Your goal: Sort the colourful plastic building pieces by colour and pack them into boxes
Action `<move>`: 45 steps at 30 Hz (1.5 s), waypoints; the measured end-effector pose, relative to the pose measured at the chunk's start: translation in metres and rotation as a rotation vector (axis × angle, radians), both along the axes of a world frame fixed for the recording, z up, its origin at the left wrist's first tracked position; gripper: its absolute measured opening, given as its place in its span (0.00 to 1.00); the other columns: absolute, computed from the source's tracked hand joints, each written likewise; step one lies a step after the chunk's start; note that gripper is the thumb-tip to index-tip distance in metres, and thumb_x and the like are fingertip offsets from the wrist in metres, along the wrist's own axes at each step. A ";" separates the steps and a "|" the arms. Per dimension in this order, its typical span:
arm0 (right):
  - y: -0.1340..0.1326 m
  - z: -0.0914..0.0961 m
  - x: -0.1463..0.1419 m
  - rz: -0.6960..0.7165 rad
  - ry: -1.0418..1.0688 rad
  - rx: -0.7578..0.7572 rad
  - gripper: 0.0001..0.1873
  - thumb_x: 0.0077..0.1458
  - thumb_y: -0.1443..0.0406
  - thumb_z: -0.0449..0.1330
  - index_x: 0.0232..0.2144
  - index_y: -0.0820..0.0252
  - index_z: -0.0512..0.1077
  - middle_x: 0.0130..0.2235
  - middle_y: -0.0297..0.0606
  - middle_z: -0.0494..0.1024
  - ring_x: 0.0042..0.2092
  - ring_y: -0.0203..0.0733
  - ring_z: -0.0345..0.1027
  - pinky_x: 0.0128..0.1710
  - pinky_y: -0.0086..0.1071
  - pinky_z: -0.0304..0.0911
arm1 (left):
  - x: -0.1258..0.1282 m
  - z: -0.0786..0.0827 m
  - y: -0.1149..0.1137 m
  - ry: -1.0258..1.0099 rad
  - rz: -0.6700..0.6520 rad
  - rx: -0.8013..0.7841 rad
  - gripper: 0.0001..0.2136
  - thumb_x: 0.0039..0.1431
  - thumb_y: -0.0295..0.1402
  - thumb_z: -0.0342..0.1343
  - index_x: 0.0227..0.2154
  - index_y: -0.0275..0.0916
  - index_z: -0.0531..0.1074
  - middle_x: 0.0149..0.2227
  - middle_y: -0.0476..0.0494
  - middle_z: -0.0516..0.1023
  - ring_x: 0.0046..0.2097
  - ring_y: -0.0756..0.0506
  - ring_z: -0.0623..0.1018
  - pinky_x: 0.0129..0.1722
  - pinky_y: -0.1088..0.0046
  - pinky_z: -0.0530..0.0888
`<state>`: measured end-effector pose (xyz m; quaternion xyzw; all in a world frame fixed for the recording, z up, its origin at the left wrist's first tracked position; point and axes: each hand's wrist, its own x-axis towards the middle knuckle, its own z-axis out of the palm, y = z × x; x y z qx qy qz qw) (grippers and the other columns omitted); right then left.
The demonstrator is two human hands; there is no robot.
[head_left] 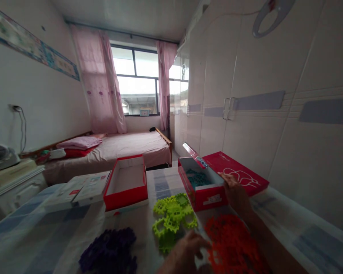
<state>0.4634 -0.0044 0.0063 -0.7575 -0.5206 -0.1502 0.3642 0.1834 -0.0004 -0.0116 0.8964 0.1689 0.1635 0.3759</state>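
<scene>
My right hand (231, 186) grips the right rim of an open red box (210, 198), with its fingers over the edge. Teal plastic pieces (196, 178) lie inside this box. My left hand (190, 247) hovers low in front, slightly blurred, its curled fingers apart and nothing visible in them. It is between a cluster of lime-green toothed plastic pieces (174, 213) and a heap of orange toothed pieces (231, 243). A pile of dark purple pieces (110, 251) lies farther left.
An open red box with a white inside (125, 197) stands left of the green pieces, beside flat white boxes (80, 188). A red lid (246, 177) lies behind my right hand. The checked cloth (65, 232) covers the surface. Beyond are a bed (131, 144) and wardrobe (251, 140).
</scene>
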 end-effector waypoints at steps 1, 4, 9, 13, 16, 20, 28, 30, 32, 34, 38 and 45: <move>-0.001 -0.003 0.001 0.011 0.028 0.007 0.26 0.61 0.62 0.39 0.54 0.61 0.67 0.54 0.47 0.69 0.53 0.49 0.66 0.52 0.44 0.63 | 0.007 0.010 0.014 -0.097 0.104 -0.038 0.16 0.51 0.26 0.55 0.45 0.40 0.72 0.44 0.42 0.74 0.39 0.49 0.75 0.32 0.79 0.72; -0.004 -0.011 0.004 0.084 0.052 0.034 0.25 0.60 0.60 0.42 0.55 0.59 0.66 0.56 0.44 0.69 0.57 0.48 0.62 0.56 0.44 0.59 | 0.027 0.045 0.058 -0.306 0.361 -0.127 0.15 0.58 0.31 0.48 0.48 0.39 0.69 0.46 0.40 0.71 0.44 0.47 0.74 0.38 0.75 0.73; -0.003 -0.020 0.006 0.082 0.085 0.040 0.26 0.57 0.63 0.42 0.53 0.56 0.68 0.57 0.41 0.68 0.59 0.45 0.60 0.59 0.44 0.56 | 0.066 0.071 0.113 -0.417 0.508 -0.097 0.17 0.60 0.34 0.46 0.50 0.35 0.68 0.50 0.37 0.71 0.45 0.46 0.75 0.44 0.72 0.71; 0.003 -0.026 0.005 0.023 0.110 0.037 0.27 0.57 0.63 0.40 0.52 0.64 0.69 0.59 0.46 0.64 0.60 0.45 0.58 0.59 0.43 0.55 | 0.092 0.061 0.123 -0.360 0.433 0.005 0.15 0.58 0.32 0.47 0.47 0.35 0.69 0.48 0.38 0.74 0.46 0.45 0.74 0.48 0.70 0.68; 0.004 -0.030 0.009 0.014 0.114 0.044 0.27 0.57 0.63 0.40 0.52 0.64 0.69 0.58 0.47 0.65 0.60 0.47 0.59 0.59 0.44 0.56 | 0.104 0.053 0.120 -0.277 0.464 0.024 0.10 0.55 0.29 0.48 0.38 0.36 0.72 0.40 0.42 0.77 0.43 0.46 0.75 0.45 0.71 0.68; 0.002 -0.030 0.016 0.060 0.128 0.041 0.27 0.57 0.62 0.41 0.51 0.63 0.70 0.57 0.46 0.68 0.59 0.47 0.59 0.59 0.45 0.56 | 0.111 0.053 0.117 -0.234 0.498 -0.030 0.09 0.56 0.31 0.48 0.32 0.37 0.72 0.33 0.43 0.78 0.36 0.47 0.75 0.40 0.72 0.69; -0.003 -0.026 0.010 0.120 0.108 0.055 0.20 0.55 0.57 0.49 0.46 0.56 0.72 0.54 0.44 0.71 0.60 0.53 0.57 0.59 0.48 0.55 | 0.114 0.046 0.110 -0.268 0.566 0.006 0.12 0.55 0.30 0.47 0.38 0.38 0.74 0.45 0.40 0.75 0.50 0.43 0.72 0.52 0.68 0.65; -0.002 -0.024 0.008 0.099 0.128 0.029 0.21 0.55 0.56 0.50 0.46 0.56 0.72 0.55 0.44 0.70 0.60 0.53 0.57 0.59 0.48 0.55 | 0.115 0.042 0.108 -0.262 0.586 0.021 0.14 0.55 0.29 0.47 0.41 0.37 0.74 0.50 0.39 0.73 0.55 0.41 0.68 0.56 0.67 0.61; -0.001 -0.021 0.005 0.065 0.154 0.010 0.23 0.55 0.54 0.50 0.49 0.58 0.70 0.57 0.46 0.67 0.60 0.53 0.57 0.59 0.48 0.54 | 0.115 0.038 0.107 -0.263 0.602 0.048 0.15 0.55 0.29 0.47 0.43 0.36 0.74 0.55 0.38 0.68 0.60 0.40 0.63 0.59 0.66 0.58; -0.001 -0.019 0.002 0.032 0.180 -0.002 0.27 0.55 0.52 0.49 0.51 0.62 0.68 0.59 0.49 0.64 0.61 0.53 0.55 0.60 0.47 0.53 | 0.115 0.035 0.108 -0.274 0.591 0.061 0.16 0.56 0.29 0.47 0.45 0.36 0.73 0.58 0.38 0.65 0.61 0.40 0.61 0.61 0.67 0.56; 0.000 -0.017 -0.004 0.022 0.194 -0.031 0.32 0.55 0.50 0.49 0.53 0.66 0.66 0.60 0.53 0.60 0.62 0.53 0.53 0.61 0.46 0.51 | 0.115 0.032 0.113 -0.299 0.529 0.006 0.17 0.55 0.28 0.47 0.45 0.37 0.74 0.57 0.41 0.67 0.59 0.43 0.64 0.60 0.69 0.58; 0.001 -0.021 -0.009 0.029 0.148 -0.052 0.33 0.56 0.49 0.48 0.55 0.68 0.63 0.62 0.53 0.56 0.63 0.53 0.49 0.61 0.46 0.50 | 0.123 0.020 0.113 -0.259 0.589 -0.109 0.23 0.55 0.26 0.46 0.55 0.32 0.64 0.64 0.36 0.56 0.66 0.42 0.51 0.63 0.68 0.52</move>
